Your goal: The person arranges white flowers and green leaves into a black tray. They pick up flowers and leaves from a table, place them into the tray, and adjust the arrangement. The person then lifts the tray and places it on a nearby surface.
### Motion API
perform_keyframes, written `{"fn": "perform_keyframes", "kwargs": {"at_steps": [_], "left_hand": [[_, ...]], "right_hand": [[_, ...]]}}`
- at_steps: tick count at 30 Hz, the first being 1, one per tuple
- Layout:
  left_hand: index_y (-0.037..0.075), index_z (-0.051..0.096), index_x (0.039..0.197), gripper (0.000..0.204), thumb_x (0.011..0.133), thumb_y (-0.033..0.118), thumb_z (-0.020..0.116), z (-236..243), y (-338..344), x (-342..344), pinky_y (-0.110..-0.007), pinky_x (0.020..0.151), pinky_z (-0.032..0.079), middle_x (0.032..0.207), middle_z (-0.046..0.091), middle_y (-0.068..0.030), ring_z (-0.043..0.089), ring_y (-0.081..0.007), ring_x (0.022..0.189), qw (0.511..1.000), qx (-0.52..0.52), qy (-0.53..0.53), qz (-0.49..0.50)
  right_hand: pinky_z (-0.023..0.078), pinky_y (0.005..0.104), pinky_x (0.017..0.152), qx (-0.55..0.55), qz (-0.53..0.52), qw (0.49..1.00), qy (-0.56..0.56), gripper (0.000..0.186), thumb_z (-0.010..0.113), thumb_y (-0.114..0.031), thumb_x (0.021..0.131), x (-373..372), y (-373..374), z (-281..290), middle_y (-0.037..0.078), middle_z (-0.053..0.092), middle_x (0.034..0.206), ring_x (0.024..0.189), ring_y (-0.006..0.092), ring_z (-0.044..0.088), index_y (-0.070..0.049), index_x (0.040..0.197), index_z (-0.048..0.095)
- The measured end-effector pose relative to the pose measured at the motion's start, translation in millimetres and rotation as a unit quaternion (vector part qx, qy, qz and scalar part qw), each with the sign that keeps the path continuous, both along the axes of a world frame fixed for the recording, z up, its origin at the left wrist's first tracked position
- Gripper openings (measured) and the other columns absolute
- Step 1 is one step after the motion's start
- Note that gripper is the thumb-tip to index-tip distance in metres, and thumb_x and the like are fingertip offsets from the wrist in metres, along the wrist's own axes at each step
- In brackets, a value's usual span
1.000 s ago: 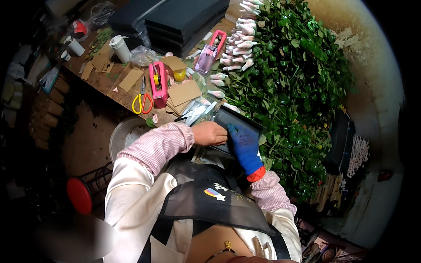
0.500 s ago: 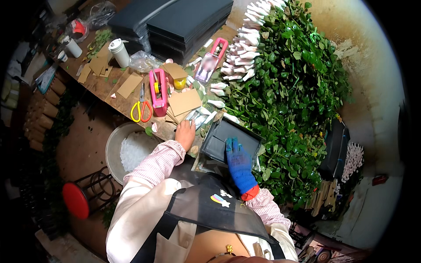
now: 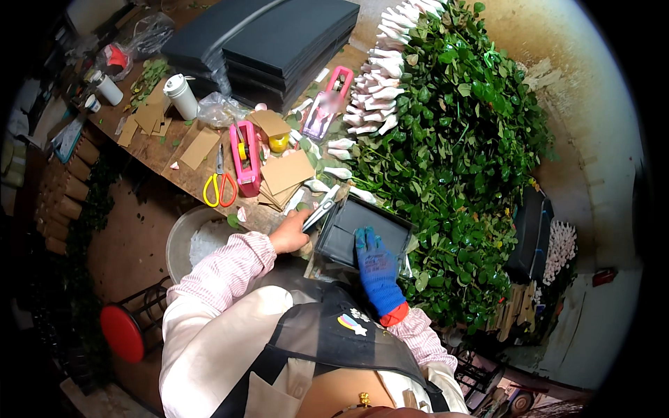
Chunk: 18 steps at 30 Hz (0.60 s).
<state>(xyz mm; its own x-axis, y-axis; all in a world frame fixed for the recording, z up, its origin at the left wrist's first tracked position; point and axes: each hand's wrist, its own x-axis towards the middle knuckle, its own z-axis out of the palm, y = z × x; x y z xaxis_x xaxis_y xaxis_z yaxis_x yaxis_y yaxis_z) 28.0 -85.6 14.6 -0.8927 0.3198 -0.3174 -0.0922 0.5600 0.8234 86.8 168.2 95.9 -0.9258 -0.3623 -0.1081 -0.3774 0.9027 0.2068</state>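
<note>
My bare left hand [image 3: 290,233] is closed around the near end of a long silver-grey tool with a dark edge [image 3: 322,207]; its exact kind is unclear. The tool slants up and away beside the left wall of a black rectangular tray [image 3: 340,231]. My right hand [image 3: 377,262], in a blue knitted glove, lies flat in the tray with its fingers stretched out and nothing held. White-wrapped flower heads [image 3: 337,172] lie just beyond the tool and tray. Brown cardboard pieces [image 3: 288,171] are stacked beyond my left hand.
Yellow-and-red-handled scissors [image 3: 220,188] and a pink tape dispenser [image 3: 244,160] are on the table [image 3: 167,182]. A large heap of leafy stems [image 3: 453,160] rises on the right. Black sheets [image 3: 286,42] are stacked at the back. A white tub [image 3: 180,240] and red stool [image 3: 122,333] stand below left.
My left hand has drawn back toward me, bringing the silver-grey tool from beside the cardboard to the tray's left side. My right hand stays flat in the tray.
</note>
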Motion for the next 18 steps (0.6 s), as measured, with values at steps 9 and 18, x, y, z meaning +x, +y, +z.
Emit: {"fn": "perform_keyframes", "kwargs": {"at_steps": [9, 18], "left_hand": [[0.014, 0.048, 0.142, 0.061, 0.084, 0.011, 0.069, 65.7, -7.3, -7.8, -0.044, 0.094, 0.051, 0.119, 0.068, -0.0185, 0.066, -0.037, 0.111, 0.988, -0.038, -0.021, -0.149], [0.006, 0.063, 0.102, 0.03, 0.075, 0.015, 0.072, 58.5, -2.3, -0.3, -0.054, 0.077, 0.053, 0.087, 0.071, -0.02, 0.069, -0.0432, 0.085, 0.968, -0.2, 0.076, -0.128]], "right_hand": [[0.06, 0.0383, 0.077, 0.007, -0.002, 1.0, -0.019, 0.056, 0.054, -0.011, 0.09, -0.9, -0.3, 3.4, 0.016, 0.048, 0.149, 0.114, 0.0284, 0.06, -0.005, 0.145, 0.046], [0.06, 0.0391, 0.08, 0.022, -0.01, 0.999, -0.036, 0.059, 0.053, -0.007, 0.091, -2.1, -4.1, 11.2, 0.013, 0.048, 0.151, 0.118, 0.0266, 0.061, -0.008, 0.149, 0.041]]}}
